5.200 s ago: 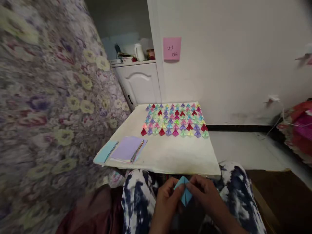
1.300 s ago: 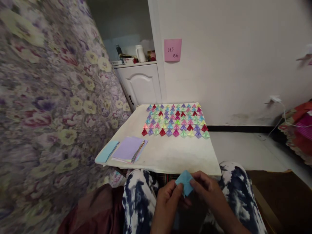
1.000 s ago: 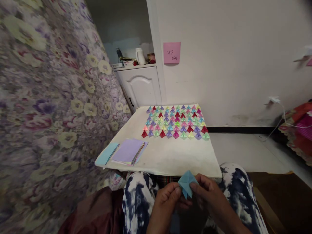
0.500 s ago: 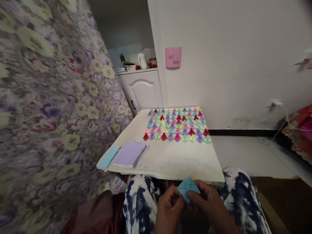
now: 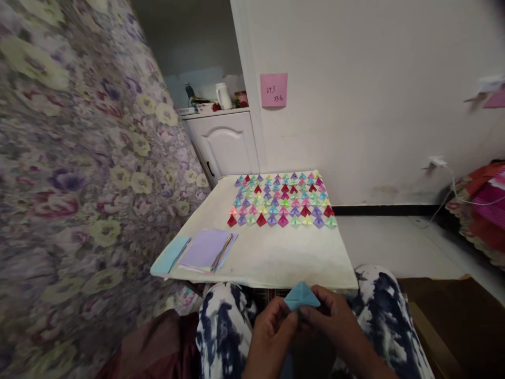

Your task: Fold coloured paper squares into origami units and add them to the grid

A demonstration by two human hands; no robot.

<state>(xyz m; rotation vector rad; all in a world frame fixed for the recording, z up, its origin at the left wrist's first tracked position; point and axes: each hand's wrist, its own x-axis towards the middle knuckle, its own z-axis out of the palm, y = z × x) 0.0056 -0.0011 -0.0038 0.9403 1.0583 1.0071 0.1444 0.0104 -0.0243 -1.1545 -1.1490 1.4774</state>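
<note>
At the table's (image 5: pixel 276 258) left end lie a blue paper stack (image 5: pixel 171 255) and a lilac stack (image 5: pixel 205 248); rightward, open room spans its front, short of the folded pieces (image 5: pixel 284 202). By its near edge, the left hand (image 5: pixel 273 327) pinches the blue paper (image 5: pixel 302 296), now triangular instead of diamond-shaped, apparently one fold further on; the right hand (image 5: pixel 336 317) grips the paper's right.

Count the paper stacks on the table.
2: a light-blue stack at the near left corner of the table, and a lilac-topped stack just right of it. No others show.
</note>
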